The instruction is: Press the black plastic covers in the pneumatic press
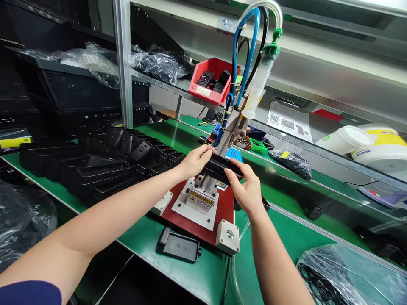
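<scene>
Between my two hands is a long black plastic housing (pixel 221 166), held over a small press with a dispensing syringe (pixel 259 84). My left hand (pixel 197 161) grips its left end, fingers closed along the far edge. At the right end my right hand (pixel 246 186) pinches the same housing, thumb on the near side. Below it stands the press's metal fixture (pixel 203 201) with a yellow hand-injury warning label, on a dark red base plate (pixel 178 220). A flat black tray-like part (pixel 179 245) lies on the green table in front of the base.
Many black housings (pixel 98 169) are piled at the left. White button boxes (pixel 228 236) sit on the base's corners. A red bin (pixel 211 80) with black parts stands on the shelf. Bagged black cables (pixel 330 275) lie at the lower right.
</scene>
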{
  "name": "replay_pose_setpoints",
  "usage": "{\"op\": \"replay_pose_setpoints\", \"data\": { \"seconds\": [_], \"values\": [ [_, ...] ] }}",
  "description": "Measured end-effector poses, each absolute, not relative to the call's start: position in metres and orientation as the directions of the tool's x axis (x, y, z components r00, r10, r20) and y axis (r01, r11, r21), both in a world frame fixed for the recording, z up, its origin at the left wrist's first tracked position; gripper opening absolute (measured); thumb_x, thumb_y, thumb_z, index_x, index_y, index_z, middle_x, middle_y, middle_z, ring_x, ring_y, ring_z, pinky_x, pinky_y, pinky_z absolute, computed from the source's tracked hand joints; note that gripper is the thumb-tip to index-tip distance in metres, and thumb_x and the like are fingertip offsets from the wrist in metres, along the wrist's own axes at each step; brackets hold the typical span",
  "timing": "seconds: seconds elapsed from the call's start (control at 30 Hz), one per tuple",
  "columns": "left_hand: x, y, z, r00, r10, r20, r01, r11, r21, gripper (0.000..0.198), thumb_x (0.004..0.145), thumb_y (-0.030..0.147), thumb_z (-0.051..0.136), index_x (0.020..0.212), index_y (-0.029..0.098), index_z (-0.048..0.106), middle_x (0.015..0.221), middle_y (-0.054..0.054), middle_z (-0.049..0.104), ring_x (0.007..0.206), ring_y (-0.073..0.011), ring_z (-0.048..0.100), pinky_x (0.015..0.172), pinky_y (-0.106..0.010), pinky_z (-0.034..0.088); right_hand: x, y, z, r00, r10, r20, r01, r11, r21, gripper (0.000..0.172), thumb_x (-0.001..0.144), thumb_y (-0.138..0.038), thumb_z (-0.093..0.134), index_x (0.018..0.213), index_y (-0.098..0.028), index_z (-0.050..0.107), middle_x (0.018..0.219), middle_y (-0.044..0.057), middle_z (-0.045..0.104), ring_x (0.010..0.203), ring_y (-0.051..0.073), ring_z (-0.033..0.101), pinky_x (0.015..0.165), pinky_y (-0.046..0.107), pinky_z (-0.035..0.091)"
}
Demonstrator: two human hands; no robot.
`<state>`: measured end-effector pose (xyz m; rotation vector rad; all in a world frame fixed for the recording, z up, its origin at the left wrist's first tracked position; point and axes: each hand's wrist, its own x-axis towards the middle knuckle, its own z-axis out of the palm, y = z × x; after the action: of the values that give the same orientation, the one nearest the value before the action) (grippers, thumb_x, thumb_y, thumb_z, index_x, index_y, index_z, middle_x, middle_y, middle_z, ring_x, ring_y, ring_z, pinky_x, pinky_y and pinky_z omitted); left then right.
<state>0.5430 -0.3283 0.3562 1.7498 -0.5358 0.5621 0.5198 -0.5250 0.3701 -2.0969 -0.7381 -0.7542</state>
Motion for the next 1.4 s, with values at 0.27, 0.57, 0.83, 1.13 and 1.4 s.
{"op": "replay_pose_setpoints", "data": {
  "seconds": [0.27,0.57,0.83,1.13,1.4],
  "values": [
    [0.538,-0.334,0.351,0.757,0.015,0.653,-0.624,-0.278,0.730,0.039,0.095,0.039,0.032,0.100,0.017,0.063,0.092,-0.004,0.065,0.083,-0.0170,0.057,0.075,-0.027,0.043,0.519,-0.524,0.371,0.652,0.266,0.710,0.714,-0.531,-0.456,0.037,0.091,-0.048,0.056,0.115,-0.021,0.064,0.114,0.009,0.065,0.106,0.025,0.060,0.092,0.042,0.048],
    [0.537,-0.339,0.350,0.731,0.076,0.678,-0.627,-0.318,0.711,0.038,0.095,0.033,0.028,0.096,0.017,0.062,0.091,-0.004,0.066,0.083,-0.0174,0.058,0.076,-0.028,0.044,0.522,-0.507,0.354,0.559,0.052,0.828,0.741,-0.480,-0.470,0.029,0.097,-0.037,0.045,0.102,-0.020,0.068,0.102,0.008,0.068,0.099,0.022,0.062,0.090,0.039,0.047],
    [0.535,-0.338,0.353,0.718,0.070,0.693,-0.626,-0.371,0.686,0.032,0.095,0.030,0.030,0.094,0.018,0.060,0.088,-0.005,0.066,0.082,-0.0178,0.059,0.075,-0.028,0.044,0.528,-0.506,0.349,0.520,0.012,0.854,0.760,-0.464,-0.456,0.029,0.098,-0.031,0.041,0.100,-0.020,0.069,0.098,0.007,0.069,0.096,0.023,0.063,0.086,0.038,0.048],
    [0.536,-0.336,0.347,0.760,0.034,0.649,-0.604,-0.328,0.726,0.041,0.098,0.044,0.025,0.101,0.019,0.057,0.082,-0.002,0.060,0.068,-0.0151,0.052,0.064,-0.028,0.039,0.530,-0.505,0.343,0.553,-0.018,0.833,0.736,-0.457,-0.499,0.033,0.097,-0.034,0.039,0.103,-0.021,0.069,0.092,0.005,0.067,0.086,0.023,0.064,0.076,0.039,0.049],
    [0.538,-0.324,0.356,0.831,-0.173,0.528,-0.547,-0.088,0.832,0.035,0.093,0.053,0.041,0.108,0.024,0.054,0.088,0.001,0.059,0.076,-0.0143,0.053,0.069,-0.026,0.043,0.534,-0.514,0.341,0.583,0.065,0.810,0.735,-0.466,-0.492,0.033,0.099,-0.034,0.039,0.111,-0.022,0.067,0.103,0.005,0.067,0.096,0.023,0.062,0.084,0.037,0.047]
  ]
}}
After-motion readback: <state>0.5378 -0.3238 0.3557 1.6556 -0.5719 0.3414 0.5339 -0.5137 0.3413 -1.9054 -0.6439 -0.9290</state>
